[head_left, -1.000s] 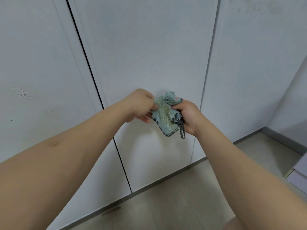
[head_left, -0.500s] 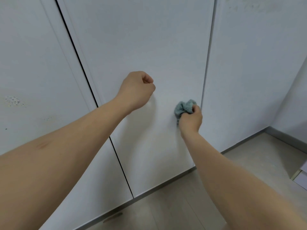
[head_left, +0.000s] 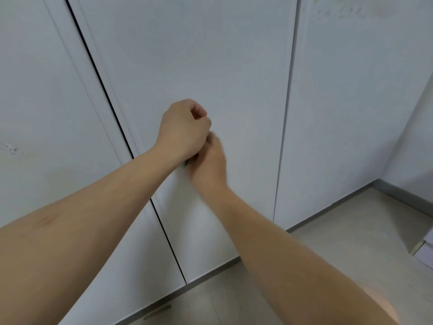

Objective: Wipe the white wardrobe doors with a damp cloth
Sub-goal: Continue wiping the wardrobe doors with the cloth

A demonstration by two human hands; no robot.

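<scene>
Grime still speckled the tall white wardrobe doors (head_left: 201, 66); my curled left hand (head_left: 185, 127) held nothing visible, and my blurred right hand's (head_left: 208, 160) grip I couldn't tell.

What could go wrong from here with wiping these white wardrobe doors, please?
The cloth is almost hidden: only a dark sliver shows between the left hand and the blurred right hand, so it may be too bunched to clean much. The dark speckled marks on the left white wardrobe door and the smudges on the right door lie away from the hands and could be missed.
</scene>
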